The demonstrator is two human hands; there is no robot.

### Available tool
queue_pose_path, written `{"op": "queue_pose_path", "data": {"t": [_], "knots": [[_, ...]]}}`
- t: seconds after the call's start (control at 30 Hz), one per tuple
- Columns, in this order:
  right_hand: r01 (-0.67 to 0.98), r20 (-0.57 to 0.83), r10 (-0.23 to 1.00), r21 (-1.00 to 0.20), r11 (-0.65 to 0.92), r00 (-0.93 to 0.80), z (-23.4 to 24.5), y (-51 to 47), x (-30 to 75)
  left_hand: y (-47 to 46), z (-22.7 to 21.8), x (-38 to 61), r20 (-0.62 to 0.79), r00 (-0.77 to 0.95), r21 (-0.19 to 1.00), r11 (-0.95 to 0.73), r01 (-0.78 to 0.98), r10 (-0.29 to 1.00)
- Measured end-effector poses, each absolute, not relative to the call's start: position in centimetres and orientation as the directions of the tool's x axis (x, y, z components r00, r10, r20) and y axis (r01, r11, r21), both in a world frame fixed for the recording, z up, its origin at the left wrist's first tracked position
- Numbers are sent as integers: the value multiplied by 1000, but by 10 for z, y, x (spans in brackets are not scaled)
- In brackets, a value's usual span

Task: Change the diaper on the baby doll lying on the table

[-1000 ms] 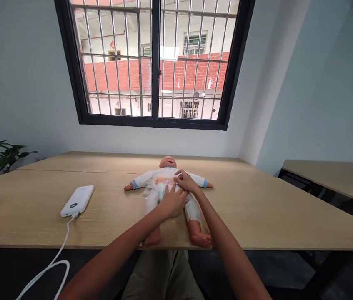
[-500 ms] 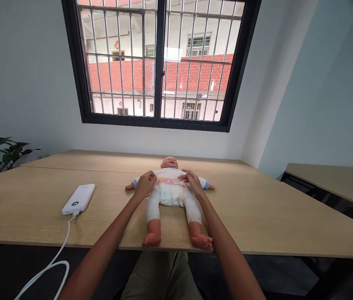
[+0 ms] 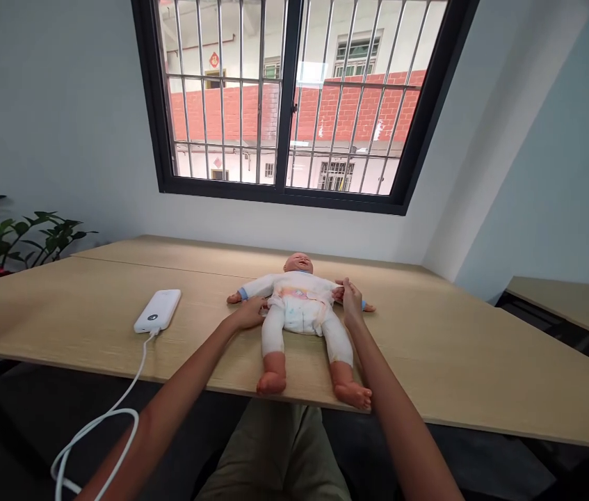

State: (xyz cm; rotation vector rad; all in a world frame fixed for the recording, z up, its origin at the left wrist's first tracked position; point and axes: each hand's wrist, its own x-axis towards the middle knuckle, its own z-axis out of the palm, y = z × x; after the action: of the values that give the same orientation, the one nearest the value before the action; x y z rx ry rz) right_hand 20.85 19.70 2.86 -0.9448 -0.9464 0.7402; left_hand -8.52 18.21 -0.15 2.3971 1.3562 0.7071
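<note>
While the baby doll (image 3: 299,300) is lying face-up: it is resting on a wooden table (image 3: 430,348), wearing a white top and a diaper (image 3: 299,320), its head pointing away from the person.
Left hand (image 3: 247,314): is touching the doll's sleeve (image 3: 259,285) beside its chest; I cannot tell whether the grip is clenched or released.
Right hand (image 3: 351,303): is clenching the doll's other arm — grip closed around it.
Power bank (image 3: 157,311): is lying left of the doll, its white cable (image 3: 138,376) trailing over the table edge.

A baby doll (image 3: 299,306) lay face-up on the counter (image 3: 455,348), wearing a white blue-cuffed top (image 3: 294,287) and diaper (image 3: 300,319), arms spread, legs straight.
</note>
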Motion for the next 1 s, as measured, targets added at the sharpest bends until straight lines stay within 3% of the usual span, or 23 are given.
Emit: {"op": "queue_pose_path", "data": {"t": [0.23,0.47,0.57,0.67,0.73,0.83,0.93,1.0], "knots": [[-64,302,851,-930,363,430,25,197,210,180,4,-97,368,228,629,-422,653,901],[-38,293,861,-940,339,416,27,196,210,184,7,-105,356,64,755,-327,569,932],[-19,311,854,-937,350,416,29,192,209,183,11,-106,267,30,899,-261,351,963],[32,406,826,-903,429,391,37,184,201,180,17,-107,98,64,995,-100,17,993],[85,508,810,-857,508,293,45,176,190,178,21,-106,15,108,995,-3,-102,994],[248,601,799,-771,587,-20,59,167,164,177,24,-104,-18,143,981,45,-188,990],[434,599,727,-587,683,-335,72,169,135,174,25,-100,119,109,984,-103,-146,987],[496,562,687,-478,725,-461,79,178,116,172,27,-97,282,56,955,-286,81,958]]}}
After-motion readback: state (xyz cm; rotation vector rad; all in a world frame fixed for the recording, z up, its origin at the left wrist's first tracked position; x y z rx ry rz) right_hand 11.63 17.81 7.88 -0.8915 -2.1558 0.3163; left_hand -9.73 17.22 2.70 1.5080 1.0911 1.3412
